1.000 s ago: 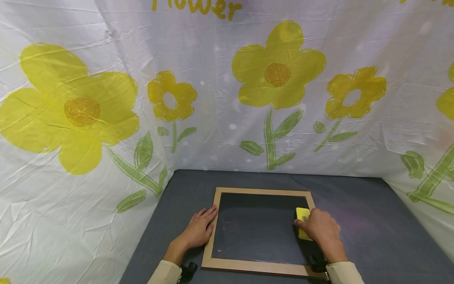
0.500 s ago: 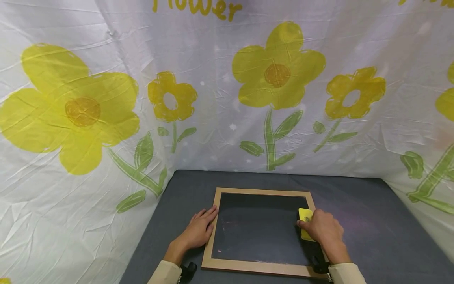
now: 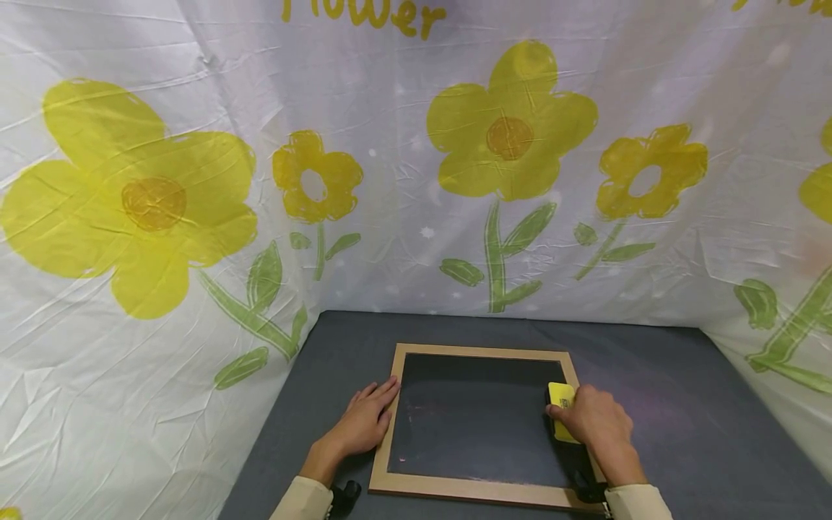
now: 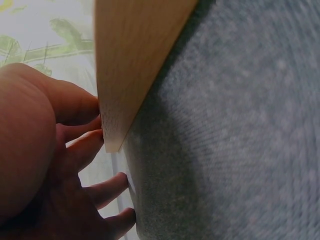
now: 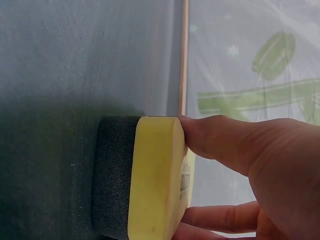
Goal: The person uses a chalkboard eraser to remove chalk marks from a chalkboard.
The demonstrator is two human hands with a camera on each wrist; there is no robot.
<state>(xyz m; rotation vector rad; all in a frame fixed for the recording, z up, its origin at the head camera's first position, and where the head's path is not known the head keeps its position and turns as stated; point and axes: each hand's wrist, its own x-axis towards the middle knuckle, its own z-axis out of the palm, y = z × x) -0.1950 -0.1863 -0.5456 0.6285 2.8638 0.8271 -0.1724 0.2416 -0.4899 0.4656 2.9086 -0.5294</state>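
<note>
A chalkboard (image 3: 474, 419) with a light wooden frame lies on the grey cloth. My right hand (image 3: 596, 422) grips a yellow chalkboard eraser (image 3: 562, 404) near the board's right side. In the right wrist view, the thumb presses the yellow back of the eraser (image 5: 155, 175), and its dark foam (image 5: 115, 175) faces the board surface (image 5: 50, 125). On the opposite side, my left hand (image 3: 364, 422) rests against the left edge of the frame. Seen from the left wrist, its thumb and finger touch the wooden frame (image 4: 130, 65), with other fingertips on the cloth. A small pink mark (image 3: 402, 459) shows at the board's lower left.
Grey cloth (image 3: 689, 433) covers the table around the board. Behind and beside it hangs a white curtain (image 3: 390, 253) printed with yellow flowers. Dark wrist cameras are strapped beneath both sleeves. A faint purplish smudge (image 3: 650, 404) tints the cloth on the right.
My right hand has shifted slightly right and toward me with the eraser, up to the frame's right side. The left hand has stayed in place.
</note>
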